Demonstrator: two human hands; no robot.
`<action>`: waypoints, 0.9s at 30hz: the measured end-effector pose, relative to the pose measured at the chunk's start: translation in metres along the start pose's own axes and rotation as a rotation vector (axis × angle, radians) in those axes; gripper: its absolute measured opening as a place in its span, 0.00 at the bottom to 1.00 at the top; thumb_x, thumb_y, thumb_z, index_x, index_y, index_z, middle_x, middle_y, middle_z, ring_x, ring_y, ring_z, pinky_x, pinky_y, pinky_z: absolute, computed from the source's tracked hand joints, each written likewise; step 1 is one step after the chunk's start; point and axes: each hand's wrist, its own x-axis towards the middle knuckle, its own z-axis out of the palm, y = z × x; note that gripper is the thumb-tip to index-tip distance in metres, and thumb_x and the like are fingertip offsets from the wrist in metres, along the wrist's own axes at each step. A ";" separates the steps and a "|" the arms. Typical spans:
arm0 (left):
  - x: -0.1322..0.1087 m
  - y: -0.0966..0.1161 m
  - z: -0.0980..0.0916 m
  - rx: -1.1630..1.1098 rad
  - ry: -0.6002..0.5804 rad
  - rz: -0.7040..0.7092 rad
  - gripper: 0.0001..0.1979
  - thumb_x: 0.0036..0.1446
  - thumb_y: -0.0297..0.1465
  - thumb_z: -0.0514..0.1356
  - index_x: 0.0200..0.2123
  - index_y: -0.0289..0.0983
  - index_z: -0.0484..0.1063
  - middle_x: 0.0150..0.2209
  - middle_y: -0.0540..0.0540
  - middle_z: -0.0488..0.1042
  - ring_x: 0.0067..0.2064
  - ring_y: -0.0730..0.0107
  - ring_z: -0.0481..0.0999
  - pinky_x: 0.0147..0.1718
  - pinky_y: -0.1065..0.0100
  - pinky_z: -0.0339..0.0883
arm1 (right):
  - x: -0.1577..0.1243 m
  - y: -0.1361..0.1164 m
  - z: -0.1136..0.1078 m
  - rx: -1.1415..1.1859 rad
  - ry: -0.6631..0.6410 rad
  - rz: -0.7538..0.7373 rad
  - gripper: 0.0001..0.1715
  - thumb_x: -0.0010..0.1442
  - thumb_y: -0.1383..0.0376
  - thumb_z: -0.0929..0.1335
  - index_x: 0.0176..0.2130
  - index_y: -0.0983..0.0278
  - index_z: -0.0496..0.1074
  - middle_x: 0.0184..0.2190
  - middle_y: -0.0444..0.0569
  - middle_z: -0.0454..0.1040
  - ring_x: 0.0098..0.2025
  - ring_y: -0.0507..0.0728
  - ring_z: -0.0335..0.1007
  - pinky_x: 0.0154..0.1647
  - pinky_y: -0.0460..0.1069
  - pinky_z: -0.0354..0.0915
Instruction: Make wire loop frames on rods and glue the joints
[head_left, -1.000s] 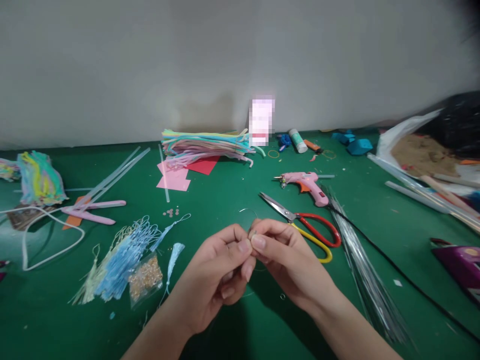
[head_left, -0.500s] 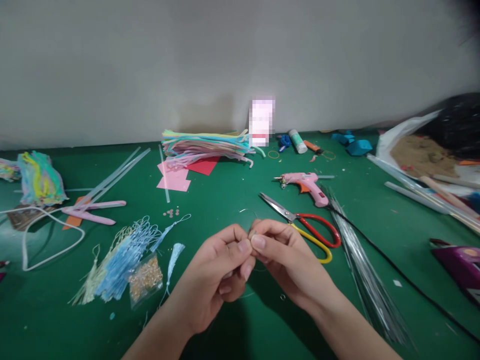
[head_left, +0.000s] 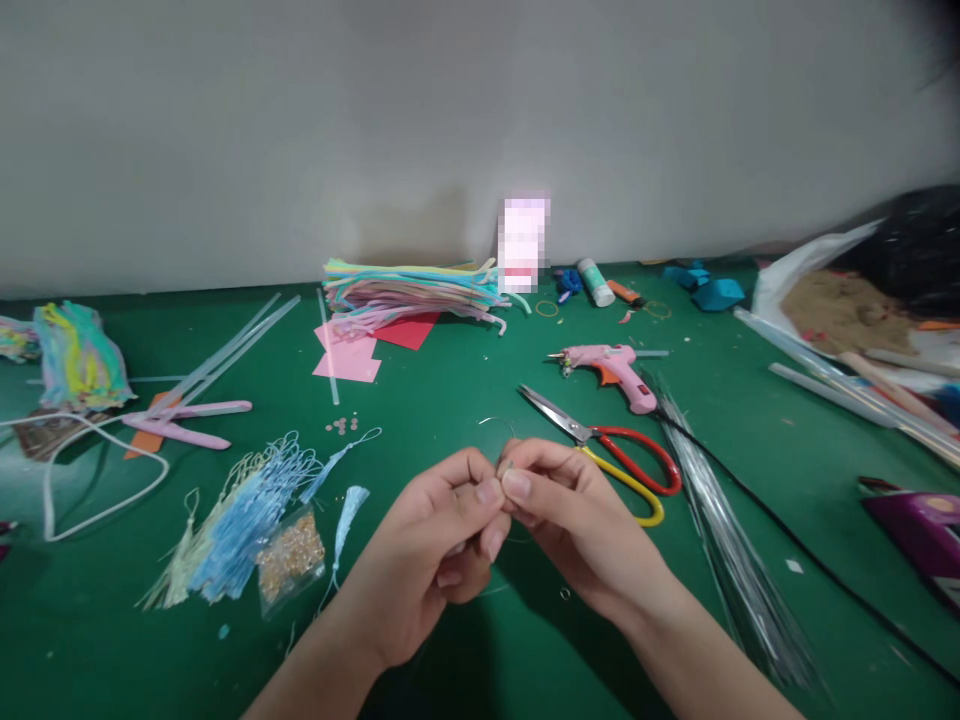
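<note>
My left hand (head_left: 457, 525) and my right hand (head_left: 559, 510) meet fingertip to fingertip over the middle of the table, both closed in a pinch. Between them runs a thin, wire-like strand (head_left: 496, 420); its curved end sticks out above the fingers, and faint loops of it show below. Whatever else the fingertips cover is too small to make out. Close to my right hand lie scissors (head_left: 555, 412) with one red and one yellow handle, blades apart. A small metal ring (head_left: 565, 594) rests on the table below that hand. Left of my left hand is a light blue tassel (head_left: 347, 520).
Blue and pale green tassels (head_left: 240, 540) and a bag of gold-coloured findings (head_left: 291, 560) lie at left. A pink glue gun (head_left: 615, 368), its black cord (head_left: 757, 500) and a bundle of wires (head_left: 720, 530) occupy the right. Pipe cleaners (head_left: 412, 290) lie along the wall.
Both hands stay almost still, fingertips pressed together. The strand's curved end above the fingers shows slightly more clearly now.
</note>
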 end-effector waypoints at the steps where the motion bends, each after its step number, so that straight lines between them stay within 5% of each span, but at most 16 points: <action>1: 0.000 0.000 0.000 -0.003 0.000 0.001 0.11 0.63 0.33 0.59 0.29 0.35 0.63 0.21 0.57 0.65 0.16 0.89 0.47 0.13 0.84 0.42 | 0.000 0.000 0.000 0.000 0.000 -0.001 0.12 0.39 0.62 0.80 0.24 0.63 0.77 0.19 0.39 0.71 0.22 0.44 0.61 0.24 0.41 0.58; 27: 0.001 -0.001 -0.003 -0.010 0.016 -0.022 0.12 0.62 0.33 0.60 0.29 0.35 0.63 0.22 0.56 0.65 0.16 0.89 0.47 0.14 0.84 0.41 | 0.002 0.003 -0.004 0.020 -0.030 0.004 0.09 0.43 0.63 0.79 0.24 0.63 0.77 0.20 0.40 0.72 0.23 0.45 0.63 0.25 0.41 0.60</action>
